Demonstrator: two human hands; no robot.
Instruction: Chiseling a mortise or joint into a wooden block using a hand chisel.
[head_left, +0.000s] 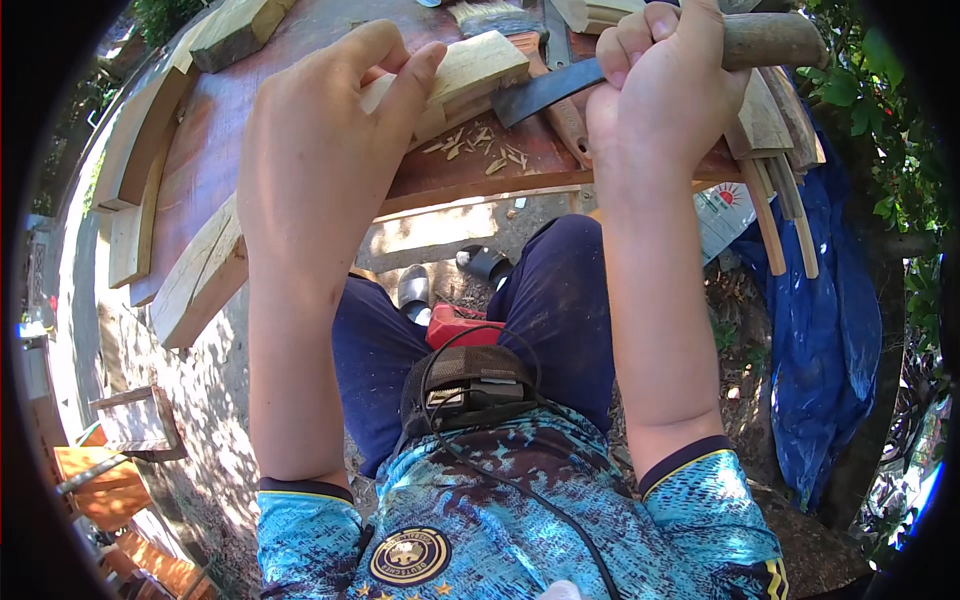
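My left hand (310, 150) grips a pale wooden piece (480, 70) near the table's near edge, thumb and fingers curled over it. My right hand (655, 110) is closed on a blade tool: its dark metal blade (540, 97) points left toward the piece's right end, and its round wooden handle (770, 42) sticks out to the right. Pale shavings (480, 150) lie on the reddish-brown worktable (200, 130) between my hands. A longer wooden piece (195, 285) slants out from under my left hand toward the lower left.
Wooden blocks (135, 140) line the table's left side, more stacked strips (760, 125) its right. A brush (485, 20) lies at the back. Below are a red object (455, 325) by my legs, a blue tarp (820, 330) at right and orange items (95, 485) at left.
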